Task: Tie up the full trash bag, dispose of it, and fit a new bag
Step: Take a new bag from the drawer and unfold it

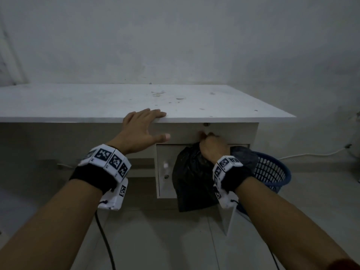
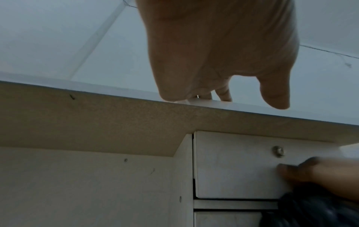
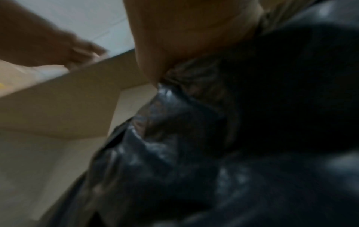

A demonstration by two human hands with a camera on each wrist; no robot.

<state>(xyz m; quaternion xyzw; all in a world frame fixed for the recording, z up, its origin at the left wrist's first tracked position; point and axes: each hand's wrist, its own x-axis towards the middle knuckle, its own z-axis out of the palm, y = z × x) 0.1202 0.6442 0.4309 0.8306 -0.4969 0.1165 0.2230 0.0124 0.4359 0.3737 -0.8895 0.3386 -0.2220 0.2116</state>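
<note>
A full black trash bag (image 1: 191, 178) hangs in front of the desk's drawers, and my right hand (image 1: 211, 146) grips its gathered neck. The right wrist view shows the crinkled bag (image 3: 174, 153) just below my palm (image 3: 184, 30), blurred. My left hand (image 1: 144, 126) lies open, fingers flat on the front edge of the white desk top (image 1: 78, 102), thumb spread below the edge. In the left wrist view my left hand's fingertips (image 2: 223, 95) rest on the desk edge (image 2: 116, 110). A blue mesh bin (image 1: 270, 172) stands on the floor to the right of the bag, with dark lining at its rim.
The desk has a drawer (image 1: 224, 131) with a small lock (image 1: 206, 124) and a cabinet door (image 1: 165, 172) under it. A white cable (image 1: 311, 152) runs along the right wall's base. A black cable (image 1: 105, 242) trails from my left wrist over the tiled floor.
</note>
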